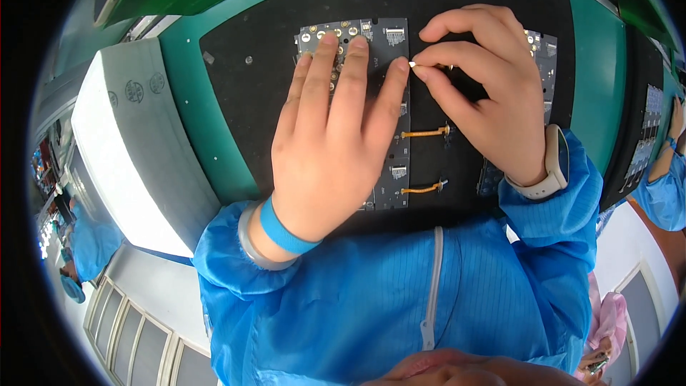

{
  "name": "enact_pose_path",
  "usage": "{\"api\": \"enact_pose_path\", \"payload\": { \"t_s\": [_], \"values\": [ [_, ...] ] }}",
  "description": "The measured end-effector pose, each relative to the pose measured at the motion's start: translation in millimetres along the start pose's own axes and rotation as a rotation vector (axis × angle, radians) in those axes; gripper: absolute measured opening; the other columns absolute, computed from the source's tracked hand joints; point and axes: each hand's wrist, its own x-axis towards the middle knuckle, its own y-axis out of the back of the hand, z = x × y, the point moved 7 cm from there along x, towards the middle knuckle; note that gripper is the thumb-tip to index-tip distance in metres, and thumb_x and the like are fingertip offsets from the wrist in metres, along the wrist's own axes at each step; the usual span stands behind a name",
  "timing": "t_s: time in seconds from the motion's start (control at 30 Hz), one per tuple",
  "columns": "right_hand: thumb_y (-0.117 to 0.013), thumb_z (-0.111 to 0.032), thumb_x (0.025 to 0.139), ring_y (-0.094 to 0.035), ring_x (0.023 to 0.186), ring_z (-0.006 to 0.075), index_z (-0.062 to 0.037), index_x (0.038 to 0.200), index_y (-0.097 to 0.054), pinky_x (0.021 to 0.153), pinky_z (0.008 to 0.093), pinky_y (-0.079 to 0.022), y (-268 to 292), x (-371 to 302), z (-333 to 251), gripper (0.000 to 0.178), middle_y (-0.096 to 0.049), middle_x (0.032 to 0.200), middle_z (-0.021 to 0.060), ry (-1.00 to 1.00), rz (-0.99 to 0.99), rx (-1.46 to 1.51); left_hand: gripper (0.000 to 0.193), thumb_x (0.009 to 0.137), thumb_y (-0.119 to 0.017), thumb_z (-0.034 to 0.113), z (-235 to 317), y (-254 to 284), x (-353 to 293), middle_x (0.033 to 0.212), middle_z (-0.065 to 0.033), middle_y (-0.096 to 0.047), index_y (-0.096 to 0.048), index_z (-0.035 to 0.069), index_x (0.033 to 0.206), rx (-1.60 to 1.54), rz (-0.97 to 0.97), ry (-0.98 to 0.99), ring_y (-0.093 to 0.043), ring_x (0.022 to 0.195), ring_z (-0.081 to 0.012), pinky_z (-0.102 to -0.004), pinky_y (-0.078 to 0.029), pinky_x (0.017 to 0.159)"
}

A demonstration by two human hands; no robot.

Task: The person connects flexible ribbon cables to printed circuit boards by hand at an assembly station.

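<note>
My left hand (pixel 325 125) lies flat with its fingers spread over a dark circuit board panel (pixel 386 53), its thumb tip at the panel's right edge. Beside that thumb, my right hand (pixel 493 78) pinches a small flex cable between thumb and index finger. Only a whitish tip (pixel 412 64) and a bit of the cable's far end (pixel 448 67) show; the fingers hide the rest. Nearer to me, two orange flex cables (pixel 426 132) (pixel 421 189) stick out to the right from the same panel. Round metal contacts (pixel 353 31) show past my left fingertips.
A black mat (pixel 271 14) covers much of the green table (pixel 207 118). Another board panel (pixel 544 64) lies partly behind my right hand. A white box (pixel 136 143) stands at the left. At the far right are more boards (pixel 647 129) and another person's arm (pixel 672 150).
</note>
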Motion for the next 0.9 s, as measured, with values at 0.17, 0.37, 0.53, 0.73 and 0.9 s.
{"api": "enact_pose_path", "payload": {
  "t_s": [0.17,0.37,0.53,0.73,0.9],
  "values": [
    [-0.069,-0.002,0.075,-0.056,0.093,0.0255,-0.0052,0.087,-0.066,0.077,0.0324,-0.046,16.8,0.5,5.5,0.013,-0.062,0.096,0.0058,-0.073,0.104,0.202,0.04,0.077,-0.058,0.01,1.1,0.1,0.2,0.117,-0.0167,-0.054,-0.061,0.009,0.117,0.026,-0.005,-0.062,-0.054,0.11,-0.0367,-0.0444,-0.05,0.091],
    [-0.068,0.002,0.072,-0.058,0.093,0.0262,-0.0041,0.088,-0.066,0.08,0.0325,-0.047,75.9,0.8,-9.8,0.017,-0.063,0.098,0.0086,-0.025,0.208,-0.03,0.046,0.076,-0.055,0.007,1.0,2.5,-2.1,0.118,-0.0172,-0.053,-0.056,0.007,0.122,0.0,0.027,-0.051,-0.05,0.114,-0.0378,-0.0463,-0.044,0.097],
    [-0.07,-0.011,0.081,-0.059,0.097,0.0219,-0.0054,0.103,-0.066,0.086,0.0302,-0.045,197.8,22.1,32.7,0.023,-0.063,0.105,0.0089,0.082,0.685,-0.162,0.044,0.074,-0.057,0.001,-5.8,0.1,-6.1,0.114,-0.0133,-0.058,-0.058,0.005,0.117,-0.09,0.15,0.007,-0.054,0.112,-0.0322,-0.0398,-0.049,0.087],
    [-0.072,-0.038,0.08,-0.057,0.09,0.0169,-0.0082,0.117,-0.063,0.081,0.0279,-0.044,345.9,46.2,148.1,0.048,-0.062,0.101,0.0088,0.062,0.969,-0.706,0.041,0.074,-0.058,0.004,-9.2,-7.4,-7.0,0.118,-0.0143,-0.057,-0.057,0.003,0.115,-0.194,0.177,-0.003,-0.052,0.114,-0.0333,-0.0414,-0.046,0.095],
    [-0.075,-0.043,0.076,-0.051,0.079,0.0141,-0.0121,0.112,-0.067,0.072,0.0262,-0.041,357.3,64.2,231.9,0.048,-0.059,0.09,0.0008,-0.22,0.62,-0.104,0.04,0.074,-0.059,0.003,-8.1,3.3,-9.1,0.117,-0.015,-0.057,-0.058,0.003,0.114,-0.212,0.212,-0.013,-0.052,0.114,-0.0338,-0.0413,-0.047,0.094]
  ]
}}
